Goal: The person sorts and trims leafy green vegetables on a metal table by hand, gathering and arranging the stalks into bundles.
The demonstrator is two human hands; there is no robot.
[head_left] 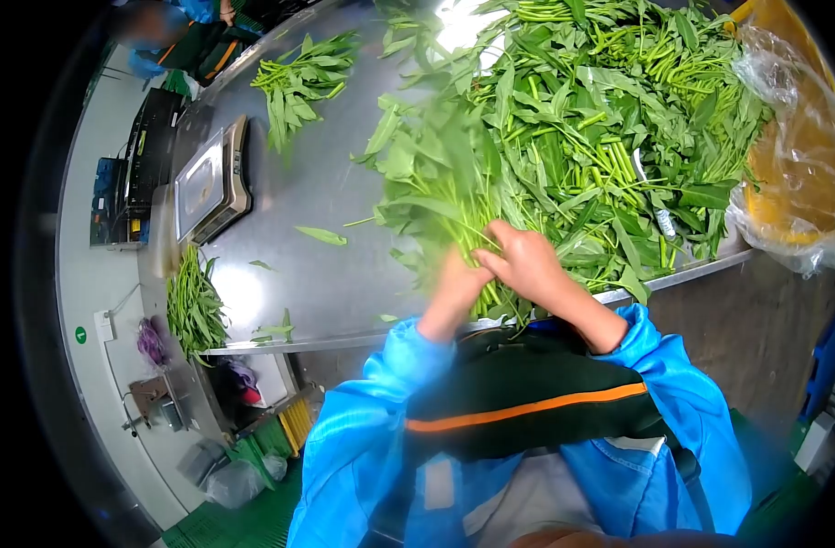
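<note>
A bunch of water spinach (445, 187) stands out over the near part of the metal table, its leaves pointing away from me and slightly blurred. My left hand (459, 288) is closed around its lower stems and partly smeared by motion. Against the same stems, my right hand (527, 263) is closed, thumb and fingers meeting beside my left hand. A large heap of loose water spinach (609, 137) lies right behind and beside both hands. Within the heap sits a knife or similar tool with a pale handle (664, 222), partly covered by leaves.
On the left of the steel table (317, 283) is a weighing scale (215, 181). One bundle of greens (301, 82) lies at the back, another (195, 306) at the near left corner. A yellow crate (792, 173) with clear plastic stands right. Another person (166, 36) is at the far left.
</note>
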